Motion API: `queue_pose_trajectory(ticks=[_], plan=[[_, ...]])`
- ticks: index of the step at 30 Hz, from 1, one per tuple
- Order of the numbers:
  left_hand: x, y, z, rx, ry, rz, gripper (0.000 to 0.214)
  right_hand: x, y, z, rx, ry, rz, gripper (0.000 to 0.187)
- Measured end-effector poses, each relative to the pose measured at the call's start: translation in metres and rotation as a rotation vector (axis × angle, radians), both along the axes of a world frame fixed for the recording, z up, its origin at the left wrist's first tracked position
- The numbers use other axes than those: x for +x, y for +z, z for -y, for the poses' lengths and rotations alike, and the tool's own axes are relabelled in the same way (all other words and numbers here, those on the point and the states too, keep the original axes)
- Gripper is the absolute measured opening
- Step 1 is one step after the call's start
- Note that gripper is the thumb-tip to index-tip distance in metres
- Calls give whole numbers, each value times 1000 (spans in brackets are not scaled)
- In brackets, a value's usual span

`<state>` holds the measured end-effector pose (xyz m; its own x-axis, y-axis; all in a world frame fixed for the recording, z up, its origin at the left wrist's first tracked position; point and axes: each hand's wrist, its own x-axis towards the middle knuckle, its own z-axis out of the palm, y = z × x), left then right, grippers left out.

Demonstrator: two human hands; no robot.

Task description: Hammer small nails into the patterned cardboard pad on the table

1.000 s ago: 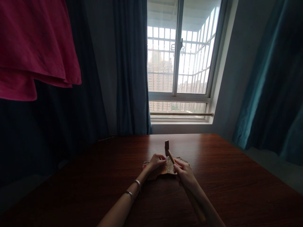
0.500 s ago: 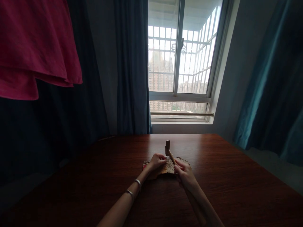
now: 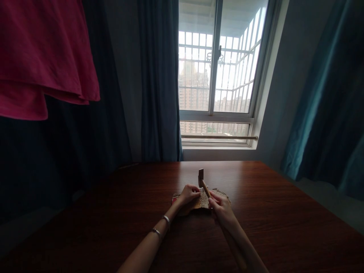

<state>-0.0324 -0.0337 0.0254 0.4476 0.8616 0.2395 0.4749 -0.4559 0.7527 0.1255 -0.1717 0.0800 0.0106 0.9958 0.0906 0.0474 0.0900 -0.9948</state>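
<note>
My right hand (image 3: 222,206) is wrapped round the wooden handle of a hammer (image 3: 206,188). The hammer's dark head points up and away, raised above a brown piece of what looks like cardboard (image 3: 203,203), dotted with many small dark marks or holes. My left hand (image 3: 190,193) rests at the left side of this piece, thumb and fingertips pinched together near its middle. What the pinch holds, if anything, is too small to make out. Short dark upright bits stand in a row beside the left fingertips. Both hands partly cover the piece, and a red patch shows at its left edge.
A glossy reddish-brown wooden table (image 3: 273,212) lies under the piece. Beyond its far edge is a barred window (image 3: 196,76), with a blue curtain (image 3: 159,83) beside it. Pink cloth (image 3: 48,57) hangs at the upper left, and another blue curtain (image 3: 315,102) hangs at right.
Almost nothing differs. The whole view has shifted very slightly, while both hands, the hammer and the cardboard piece keep nearly the same positions.
</note>
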Motion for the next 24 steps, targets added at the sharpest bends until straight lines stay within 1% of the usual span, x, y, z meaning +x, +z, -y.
queue_pose_trajectory(ticks=[2, 6, 10, 12, 15, 18, 21, 24], plan=[[0, -1, 0, 5, -2, 1, 28, 0, -4, -1, 12, 10, -10, 57], [0, -3, -2, 22, -6, -19, 28, 0, -8, 0, -40, 30, -64, 61], [-1, -3, -1, 74, -4, -27, 25, 6, 1, 5, -55, -12, -142, 63], [-1, -2, -2, 72, -5, -57, 25, 12, 7, 7, -49, -39, -185, 65], [-2, 3, -3, 47, -30, -79, 33, 25, 11, 7, -60, -85, -226, 68], [0, 8, -2, 71, -22, -73, 38, 34, 6, 7, -96, -117, -251, 68], [6, 14, 1, 120, 14, -64, 35, 39, -1, 9, -116, -121, -255, 66], [15, 16, 2, 136, 12, -16, 33, 38, -5, 10, -104, -108, -246, 63]])
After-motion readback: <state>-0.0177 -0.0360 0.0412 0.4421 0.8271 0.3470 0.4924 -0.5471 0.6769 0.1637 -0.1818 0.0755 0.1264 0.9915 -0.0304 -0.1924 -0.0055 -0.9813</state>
